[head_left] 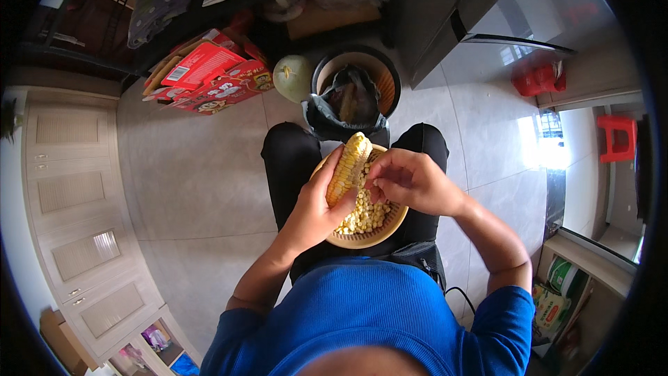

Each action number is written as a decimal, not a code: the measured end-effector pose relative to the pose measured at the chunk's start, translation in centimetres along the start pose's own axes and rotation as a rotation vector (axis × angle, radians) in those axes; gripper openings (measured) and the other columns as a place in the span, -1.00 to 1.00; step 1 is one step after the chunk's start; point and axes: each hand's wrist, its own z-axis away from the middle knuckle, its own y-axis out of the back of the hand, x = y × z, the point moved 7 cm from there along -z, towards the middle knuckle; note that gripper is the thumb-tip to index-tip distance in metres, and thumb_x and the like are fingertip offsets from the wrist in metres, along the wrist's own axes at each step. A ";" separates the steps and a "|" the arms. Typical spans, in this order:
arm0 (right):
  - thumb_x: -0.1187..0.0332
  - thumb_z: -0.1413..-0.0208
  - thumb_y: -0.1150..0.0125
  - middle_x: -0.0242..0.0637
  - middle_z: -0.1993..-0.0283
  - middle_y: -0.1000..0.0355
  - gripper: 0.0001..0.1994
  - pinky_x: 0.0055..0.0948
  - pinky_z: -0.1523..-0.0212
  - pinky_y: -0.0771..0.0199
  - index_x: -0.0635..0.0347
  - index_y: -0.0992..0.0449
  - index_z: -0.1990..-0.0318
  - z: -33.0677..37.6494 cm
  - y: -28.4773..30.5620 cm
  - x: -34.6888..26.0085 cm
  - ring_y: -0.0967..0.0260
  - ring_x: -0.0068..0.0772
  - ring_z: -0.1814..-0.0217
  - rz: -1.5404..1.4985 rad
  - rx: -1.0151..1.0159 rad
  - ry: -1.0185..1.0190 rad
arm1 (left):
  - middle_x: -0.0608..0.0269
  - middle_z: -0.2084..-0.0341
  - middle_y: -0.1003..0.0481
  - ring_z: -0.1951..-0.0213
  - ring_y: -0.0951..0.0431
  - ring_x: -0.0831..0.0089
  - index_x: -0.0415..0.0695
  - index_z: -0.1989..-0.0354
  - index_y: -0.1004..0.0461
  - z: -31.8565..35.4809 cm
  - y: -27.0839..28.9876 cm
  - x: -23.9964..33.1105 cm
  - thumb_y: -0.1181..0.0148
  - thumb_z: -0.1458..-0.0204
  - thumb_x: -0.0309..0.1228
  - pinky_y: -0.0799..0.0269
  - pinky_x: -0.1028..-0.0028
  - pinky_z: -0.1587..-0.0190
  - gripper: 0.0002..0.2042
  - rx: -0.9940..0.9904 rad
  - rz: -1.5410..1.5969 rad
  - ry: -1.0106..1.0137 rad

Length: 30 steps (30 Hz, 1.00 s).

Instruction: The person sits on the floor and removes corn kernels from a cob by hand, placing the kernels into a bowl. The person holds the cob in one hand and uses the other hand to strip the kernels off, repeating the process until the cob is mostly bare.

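Note:
My left hand (327,200) is wrapped round a corn cob (349,167), yellow and white, tilted with its tip pointing up and away from me. Part of the cob's side looks bare of kernels. Close to the cob's right side, my right hand (412,182) has its fingers curled and pinched together; what they hold, if anything, I cannot make out. Under both hands a round tan basket (379,238) rests on my lap, between my thighs. Loose corn kernels (365,216) lie heaped in it.
Beyond my knees stands a round bin (394,73) with a dark plastic bag (321,113) in it. A pale green melon (293,76) and a red cardboard box (216,83) sit left of it. Cabinets (73,195) line the left; a red stool (616,139) is far right.

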 end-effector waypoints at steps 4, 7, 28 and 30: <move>0.52 0.01 -0.17 -0.22 0.25 -0.43 -0.84 -0.51 0.21 -0.47 0.34 -0.44 0.24 0.0 -0.6 1.5 -0.44 -0.48 0.27 -0.076 0.173 0.046 | -0.11 -0.04 -0.28 -0.07 -0.33 0.08 -0.24 -0.22 0.00 0.1 -0.2 0.2 -0.13 0.06 -0.54 -0.23 0.34 -0.10 -0.36 0.025 -0.160 -0.026; 0.53 0.05 -0.18 -0.19 0.35 -0.44 -0.90 -0.47 0.26 -0.46 0.32 -0.49 0.34 0.2 -1.3 -2.0 -0.45 -0.30 0.33 0.420 0.255 0.288 | -0.09 -0.07 -0.25 -0.10 -0.31 0.28 -0.33 -0.21 0.00 0.0 -0.6 1.5 -0.10 0.03 -0.60 -0.20 0.42 -0.11 -0.40 -0.016 -0.248 -0.073; 0.54 0.13 -0.18 -0.12 0.33 -0.36 -0.80 -0.32 0.28 -0.47 0.39 -0.38 0.30 1.0 -3.0 -3.6 -0.39 -0.15 0.31 0.840 0.139 0.647 | 0.04 -0.05 -0.25 -0.06 -0.29 0.43 -0.35 -0.20 0.00 0.5 -1.2 -1.3 -0.14 0.03 -0.57 -0.22 0.48 -0.10 -0.39 -0.099 0.240 0.058; 0.55 0.13 -0.19 -0.13 0.32 -0.35 -0.79 -0.32 0.28 -0.47 0.39 -0.38 0.29 1.2 -2.8 -3.6 -0.39 -0.14 0.31 0.834 0.160 0.669 | 0.04 -0.06 -0.24 -0.08 -0.27 0.44 -0.35 -0.20 0.00 0.5 -1.5 -1.1 -0.14 0.03 -0.57 -0.21 0.48 -0.11 -0.39 -0.110 0.357 0.135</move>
